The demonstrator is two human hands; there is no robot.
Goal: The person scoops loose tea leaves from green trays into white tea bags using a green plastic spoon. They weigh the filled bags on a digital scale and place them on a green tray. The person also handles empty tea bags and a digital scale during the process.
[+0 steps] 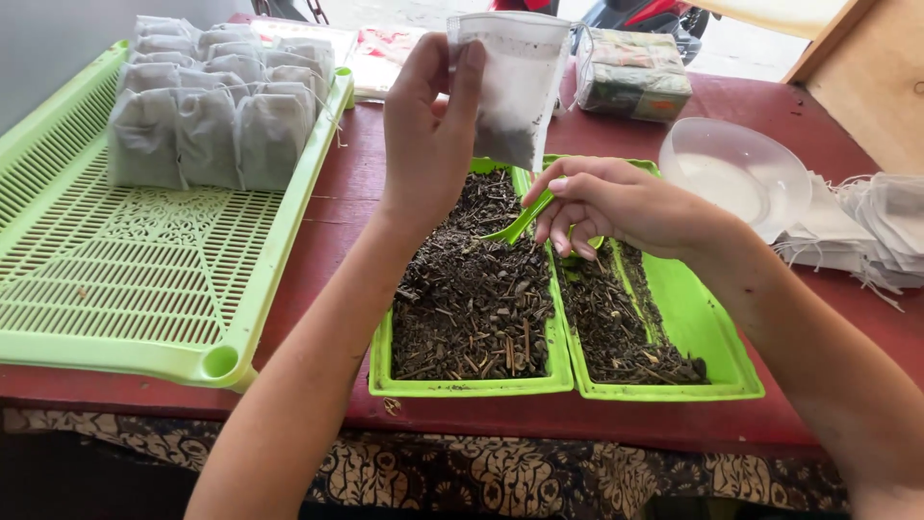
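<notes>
Two green trays (pixel 717 337) of dried herb on the table (pixel 346 183).
Left hand (pixel 428 135) pinches a partly filled white pouch (pixel 515 87) above them; right hand (pixel 616 204) grips a green scoop (pixel 515 226).

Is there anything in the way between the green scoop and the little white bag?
Nothing visible. The right hand holds the green scoop just under the white bag, which the left hand holds up above the tray of dried herbs; only open air lies between them.
</notes>
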